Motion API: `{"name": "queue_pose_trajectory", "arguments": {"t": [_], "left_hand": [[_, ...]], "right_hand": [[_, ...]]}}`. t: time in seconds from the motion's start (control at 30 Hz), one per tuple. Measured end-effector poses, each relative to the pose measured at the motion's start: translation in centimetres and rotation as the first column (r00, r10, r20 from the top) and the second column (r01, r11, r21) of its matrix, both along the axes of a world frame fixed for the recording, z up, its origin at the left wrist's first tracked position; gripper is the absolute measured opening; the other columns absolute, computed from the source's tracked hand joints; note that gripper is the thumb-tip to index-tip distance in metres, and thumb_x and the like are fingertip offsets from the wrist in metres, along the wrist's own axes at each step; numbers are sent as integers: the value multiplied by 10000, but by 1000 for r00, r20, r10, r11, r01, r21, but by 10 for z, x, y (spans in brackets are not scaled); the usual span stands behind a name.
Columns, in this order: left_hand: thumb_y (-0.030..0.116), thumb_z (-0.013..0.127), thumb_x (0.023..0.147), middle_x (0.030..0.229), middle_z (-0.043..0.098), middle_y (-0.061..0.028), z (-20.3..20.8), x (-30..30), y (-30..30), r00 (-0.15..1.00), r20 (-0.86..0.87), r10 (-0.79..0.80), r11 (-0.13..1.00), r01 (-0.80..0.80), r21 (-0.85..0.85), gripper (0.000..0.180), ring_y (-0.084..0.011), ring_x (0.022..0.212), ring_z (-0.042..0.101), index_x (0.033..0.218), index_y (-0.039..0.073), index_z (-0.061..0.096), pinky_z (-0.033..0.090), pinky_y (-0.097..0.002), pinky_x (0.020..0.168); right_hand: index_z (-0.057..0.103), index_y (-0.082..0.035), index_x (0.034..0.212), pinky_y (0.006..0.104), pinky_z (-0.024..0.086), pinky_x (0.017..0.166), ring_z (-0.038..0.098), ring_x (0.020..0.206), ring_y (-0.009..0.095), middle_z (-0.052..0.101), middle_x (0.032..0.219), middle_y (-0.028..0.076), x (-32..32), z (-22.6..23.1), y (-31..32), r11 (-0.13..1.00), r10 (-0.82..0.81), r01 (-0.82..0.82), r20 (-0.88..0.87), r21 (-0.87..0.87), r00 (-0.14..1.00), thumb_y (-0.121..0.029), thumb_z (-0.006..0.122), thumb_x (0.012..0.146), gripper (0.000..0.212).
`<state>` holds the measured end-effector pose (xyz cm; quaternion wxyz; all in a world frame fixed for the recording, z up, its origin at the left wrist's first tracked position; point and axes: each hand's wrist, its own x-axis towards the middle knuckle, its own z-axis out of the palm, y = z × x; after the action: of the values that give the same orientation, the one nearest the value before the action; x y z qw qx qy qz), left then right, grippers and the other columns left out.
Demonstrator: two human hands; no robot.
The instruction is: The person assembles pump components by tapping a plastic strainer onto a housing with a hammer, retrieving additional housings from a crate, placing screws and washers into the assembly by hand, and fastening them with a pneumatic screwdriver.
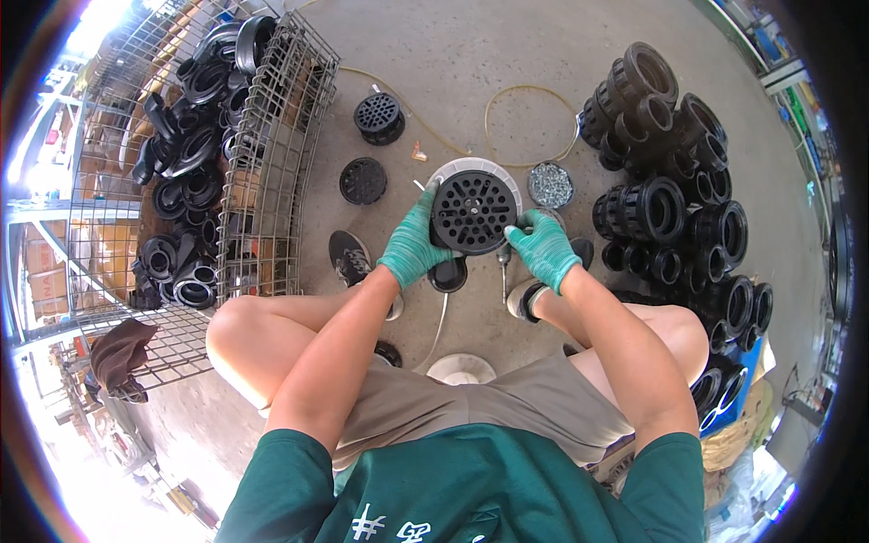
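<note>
A round black drain cover with many holes sits between my two hands, over a pale round support that shows mainly along its far edge. My left hand, in a green glove, is closed on the cover's left edge. At the right edge my gloved right hand grips the rim with thumb and fingers. Just beneath the right side of the cover, a tool with a thin metal shaft shows partly. A black rounded part with a pale cord lies below the cover; much of it is hidden.
Two more black perforated drain pieces rest on the floor ahead left. A dish of small metal pieces stands ahead right. Wire cages of black fittings flank the left; black pipe fittings are piled right. A yellowish hose curls across the floor.
</note>
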<state>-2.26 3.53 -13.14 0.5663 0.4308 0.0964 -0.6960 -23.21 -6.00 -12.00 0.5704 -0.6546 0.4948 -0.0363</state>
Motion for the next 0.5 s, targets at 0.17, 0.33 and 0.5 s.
{"name": "queue_pose_trajectory", "arguments": {"t": [0.17, 0.33, 0.5], "left_hand": [[598, 613, 945, 1258, 652, -78, -1, -1, 0, 1000, 4, 23, 1000, -23, 5, 541, -257, 1119, 649, 1291, 184, 631, 629, -522, 794], [594, 623, 942, 1243, 656, -91, -8, 0, 1, 1000, -7, 31, 1000, -31, -4, 535, -258, 1106, 655, 1269, 170, 642, 631, -534, 783], [488, 728, 903, 1323, 611, -89, -10, 7, 9, 999, -36, 6, 1000, -7, -5, 629, -294, 1158, 634, 1407, 159, 549, 616, -494, 866]], "right_hand": [[633, 48, 1073, 344, 544, 664, 651, 698, 187, 696, 843, 131, -1, -3, 0, 1000, 4, -4, 2, -9, 1000, -204, 667, 960, 279], [631, 51, 1073, 344, 547, 659, 659, 696, 190, 698, 844, 137, 0, 0, 0, 1000, 16, -17, -26, -11, 1000, -202, 664, 959, 280], [628, 58, 1091, 344, 545, 647, 660, 684, 189, 697, 830, 134, 1, 8, -1, 1000, 13, -13, -11, 4, 1000, -213, 671, 957, 305]]}}
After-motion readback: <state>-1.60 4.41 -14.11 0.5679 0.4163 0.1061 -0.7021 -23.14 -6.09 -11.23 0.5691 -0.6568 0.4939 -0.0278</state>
